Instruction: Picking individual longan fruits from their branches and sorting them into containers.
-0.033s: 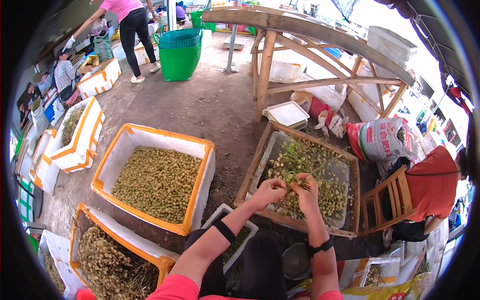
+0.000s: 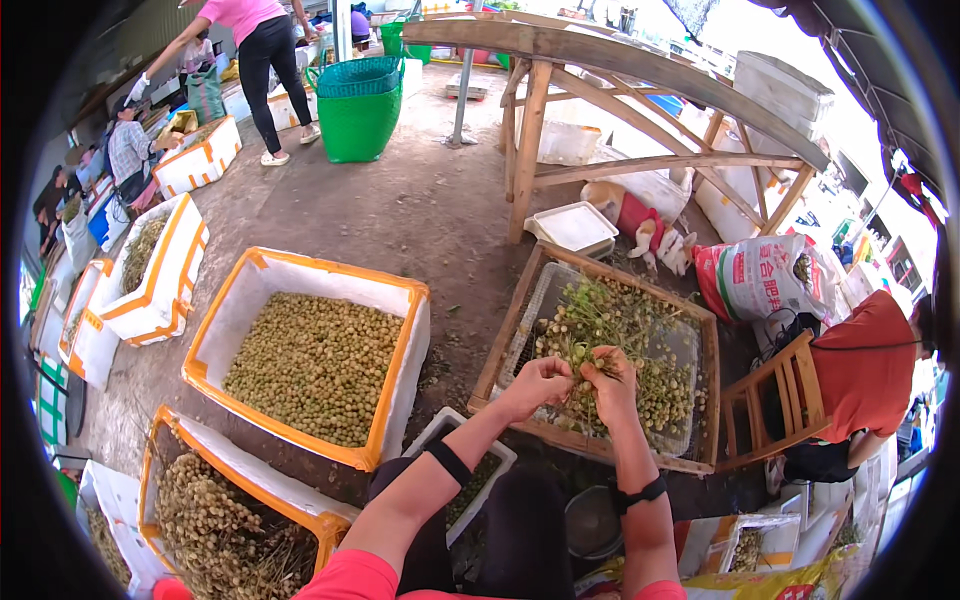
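My left hand [image 2: 540, 389] is closed, its thumb and fingers pinching at a small sprig of green-brown stems with round seed pods [image 2: 581, 354]. My right hand [image 2: 615, 390] is wrapped around the same sprig, and the two hands nearly touch. Both are above a wooden-framed mesh screen [image 2: 711, 405], on which leafy stems and loose round pods [image 2: 665, 395] are spread. Just left of it, a white foam box [image 2: 405, 375] with orange tape on its rim holds many loose round pods [image 2: 310, 368]. The fingers partly hide the sprig.
At lower left, a foam box [image 2: 275, 465] holds dried podded stalks. A wooden trestle table [image 2: 610, 50] stands beyond the screen, with a dog in red clothing [image 2: 640, 217] lying near it. Someone in a rust-red shirt sits on a wooden chair [image 2: 770, 400] at right. A green basket [image 2: 358, 120] stands farther back.
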`<move>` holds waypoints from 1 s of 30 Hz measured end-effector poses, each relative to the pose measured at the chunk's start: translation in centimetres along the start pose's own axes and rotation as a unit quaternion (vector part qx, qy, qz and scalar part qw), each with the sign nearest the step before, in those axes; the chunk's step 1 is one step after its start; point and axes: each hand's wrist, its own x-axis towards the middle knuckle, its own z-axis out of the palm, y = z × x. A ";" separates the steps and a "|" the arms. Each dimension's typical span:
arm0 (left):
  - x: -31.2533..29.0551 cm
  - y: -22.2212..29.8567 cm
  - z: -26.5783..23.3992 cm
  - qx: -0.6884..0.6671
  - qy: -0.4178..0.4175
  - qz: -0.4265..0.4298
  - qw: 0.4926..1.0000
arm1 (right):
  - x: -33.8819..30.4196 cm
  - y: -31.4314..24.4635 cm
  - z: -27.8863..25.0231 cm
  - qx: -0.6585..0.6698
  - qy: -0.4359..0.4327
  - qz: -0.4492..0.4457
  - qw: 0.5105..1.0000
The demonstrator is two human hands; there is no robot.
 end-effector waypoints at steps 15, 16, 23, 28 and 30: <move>-0.8 -0.8 0.0 -0.033 -0.015 0.034 0.999 | -0.4 0.4 0.7 0.058 0.011 0.030 0.998; -0.8 -0.9 0.1 0.010 0.008 0.044 0.999 | -0.5 0.4 0.7 0.025 -0.008 -0.023 0.999; -0.8 -1.7 -0.8 -0.116 -0.011 0.010 0.993 | -0.8 -0.3 0.3 0.086 0.008 0.094 0.992; -0.9 -0.5 -1.7 -0.259 -0.005 -0.005 0.966 | -0.9 -0.6 -0.4 0.182 -0.028 0.130 0.974; -0.6 0.3 -0.9 -0.236 0.012 -0.027 0.971 | -0.9 -1.0 -0.8 0.137 -0.034 0.119 0.983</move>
